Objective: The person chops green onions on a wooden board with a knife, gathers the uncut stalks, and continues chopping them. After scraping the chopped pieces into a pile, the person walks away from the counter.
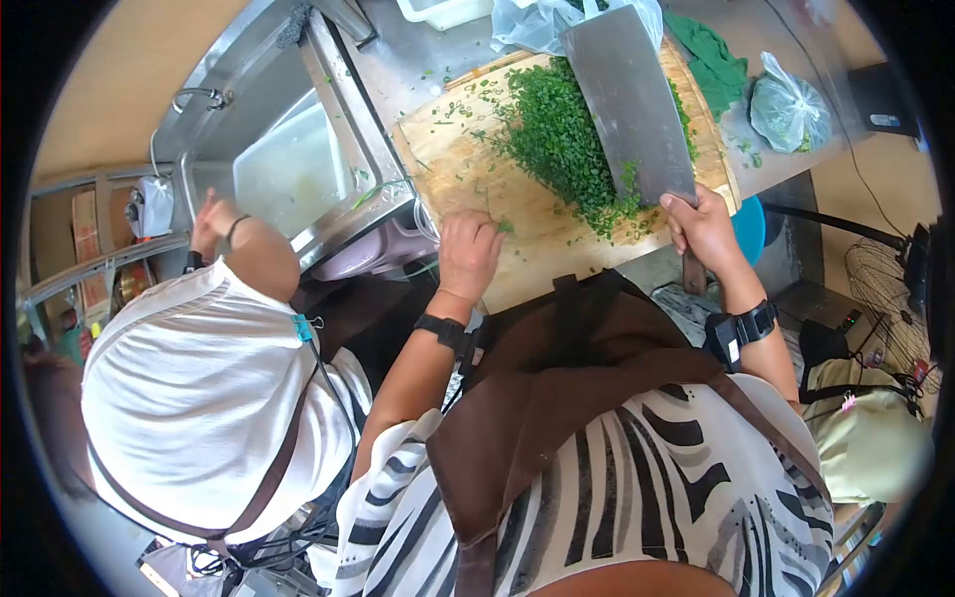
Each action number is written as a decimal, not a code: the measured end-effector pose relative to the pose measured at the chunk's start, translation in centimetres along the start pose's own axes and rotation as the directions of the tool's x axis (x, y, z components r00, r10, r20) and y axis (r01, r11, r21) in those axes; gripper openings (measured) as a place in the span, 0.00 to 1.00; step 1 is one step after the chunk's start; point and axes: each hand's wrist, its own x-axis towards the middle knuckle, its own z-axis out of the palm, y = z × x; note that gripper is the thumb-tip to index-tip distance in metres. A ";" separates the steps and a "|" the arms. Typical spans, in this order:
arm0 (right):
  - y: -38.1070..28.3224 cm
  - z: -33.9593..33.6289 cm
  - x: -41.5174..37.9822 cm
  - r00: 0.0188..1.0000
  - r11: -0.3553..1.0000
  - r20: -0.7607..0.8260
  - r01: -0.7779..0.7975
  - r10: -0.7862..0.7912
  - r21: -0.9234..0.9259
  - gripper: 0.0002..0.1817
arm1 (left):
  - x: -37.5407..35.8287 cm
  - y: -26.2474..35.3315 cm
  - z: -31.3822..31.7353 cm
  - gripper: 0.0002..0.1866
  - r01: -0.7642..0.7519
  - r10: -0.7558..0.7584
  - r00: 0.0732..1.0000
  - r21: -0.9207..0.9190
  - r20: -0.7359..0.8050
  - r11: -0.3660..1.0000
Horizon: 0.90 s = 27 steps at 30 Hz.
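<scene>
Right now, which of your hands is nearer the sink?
Left. The left hand rests on the near edge of the board, just right of the sink. The right hand grips the cleaver at the board's far side.

A cleaver (629, 99) is gripped by the right hand (704, 227), its blade laid over a heap of chopped greens (557, 139) on a wooden cutting board (468, 179); the board's near edge is touched by the left hand (468, 254); a co-worker in white (199, 398) is seen beside a steel sink (288, 169).
</scene>
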 end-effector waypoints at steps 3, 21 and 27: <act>0.7 -1.3 -0.4 1.000 1.000 0.013 0.002 -0.002 0.023 0.06 | 2.2 -0.5 0.5 0.10 -0.064 0.064 0.998 -0.012 0.007 0.998; 0.7 -9.3 0.2 0.997 0.939 -0.041 -0.043 0.060 0.342 0.06 | 10.4 -2.0 3.7 0.19 -0.028 0.012 0.995 0.170 0.096 0.985; 4.0 -11.8 2.1 0.972 0.801 0.171 -0.230 0.161 0.552 0.08 | 10.2 -0.8 3.6 0.09 0.229 -0.233 0.959 -0.045 -0.162 0.972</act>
